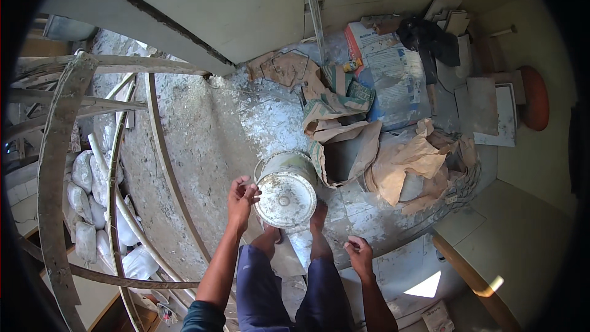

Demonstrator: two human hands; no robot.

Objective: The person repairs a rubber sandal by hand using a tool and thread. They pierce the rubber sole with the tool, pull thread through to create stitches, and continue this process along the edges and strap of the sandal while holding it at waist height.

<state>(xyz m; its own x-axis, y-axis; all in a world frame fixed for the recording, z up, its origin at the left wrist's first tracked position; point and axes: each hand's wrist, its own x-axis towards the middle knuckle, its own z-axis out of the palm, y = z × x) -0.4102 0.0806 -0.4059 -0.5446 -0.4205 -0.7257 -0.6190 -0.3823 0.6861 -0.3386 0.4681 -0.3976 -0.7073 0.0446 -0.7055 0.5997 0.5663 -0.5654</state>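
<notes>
A white, stained round bucket (pixel 284 199) with its flat circular face toward me stands between my feet, and a thin handle curves along its far left side. My left hand (pixel 242 200) is beside the left rim, its fingers bent loosely and apart; nothing shows in it. My right hand (pixel 359 256) hovers to the right of my right knee, away from the bucket. Its fingers are curled together, and a small dark speck shows near their tips, too small to name.
Torn brown paper sacks (pixel 405 163) lie right of the bucket, with a flattened printed sack (pixel 393 74) beyond. Long bent wooden strips (pixel 166 160) cross the left side, near filled white bags (pixel 92 200). A black plastic bag (pixel 430 40) and a red stool seat (pixel 534 98) are far right.
</notes>
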